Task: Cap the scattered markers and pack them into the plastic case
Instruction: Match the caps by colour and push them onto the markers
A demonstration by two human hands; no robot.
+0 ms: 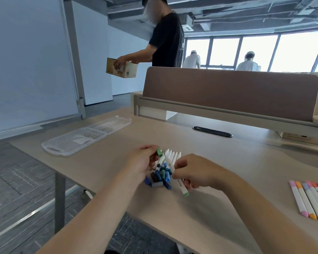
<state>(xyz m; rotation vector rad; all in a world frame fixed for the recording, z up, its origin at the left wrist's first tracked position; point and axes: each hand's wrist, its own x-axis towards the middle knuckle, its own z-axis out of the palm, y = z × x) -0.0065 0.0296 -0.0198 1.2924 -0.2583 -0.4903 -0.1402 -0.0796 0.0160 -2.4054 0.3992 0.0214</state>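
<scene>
The clear plastic case (84, 136) lies opened flat on the far left part of the desk (218, 208), its two halves side by side; only ribbed slots can be made out inside it. It sits well apart from both hands.

The left hand (142, 162) pinches a green cap (159, 152) between thumb and forefinger, the tips closed tight on it and the other fingers curled in below. The right hand (193, 171) grips a white marker (181, 186), its fingers wrapped narrowly round the barrel; the marker slants down toward the wearer, and its lower end carries a pale green cap. The upper end points toward the green cap, just beside it but apart from it.

Between the two hands a heap of markers (173, 154) fans out on the desk, white barrels uppermost, with loose caps (162, 177) in blue and dark tones touching them at the near side. At the right edge of the desk a row of capped markers (308, 200) in pastel colours lies side by side
</scene>
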